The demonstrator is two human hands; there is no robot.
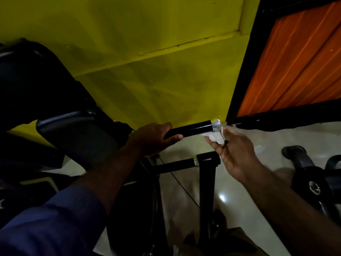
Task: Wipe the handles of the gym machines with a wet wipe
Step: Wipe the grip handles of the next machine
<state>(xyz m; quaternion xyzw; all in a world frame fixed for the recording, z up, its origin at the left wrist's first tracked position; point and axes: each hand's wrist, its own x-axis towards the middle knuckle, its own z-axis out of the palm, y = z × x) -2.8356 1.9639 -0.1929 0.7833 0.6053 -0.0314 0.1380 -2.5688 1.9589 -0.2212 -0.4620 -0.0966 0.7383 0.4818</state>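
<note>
Head view looks down into a corner of a gym. A yellow wall [147,52], painted smooth and crossed by a raised seam, fills the upper left and middle. To its right stands an orange ribbed panel [295,61] in a thick black frame. Below them a pale glossy floor [249,182] carries bright reflections.

At the far left a black padded seat [70,130] with a soft, slightly shiny cover leans on its dark machine frame. A blue sleeve [46,218] comes up from the lower left corner, with the forearm bare beyond it. The left hand [153,139] grips the inner end of the handle [191,128]; its fingers are wrapped over the top and the thumb lies along the underside. The handle is a glossy black cylinder that runs nearly level to the right and ends in a silver metal cap close to the wall's foot.

Beneath it a second black bar [177,165] with a silver collar joins a square black post [207,182], and a thin cable [177,180] slants down past them.

The wet wipe [215,136], white and crumpled, touches the underside of the handle just by the cap. The right hand [234,154] holds it bunched at the fingertips with the thumb above, palm turned toward the handle, bare forearm reaching in from the lower right. Another dark machine part [313,182] with rounded grips sits on the floor at the far right.
</note>
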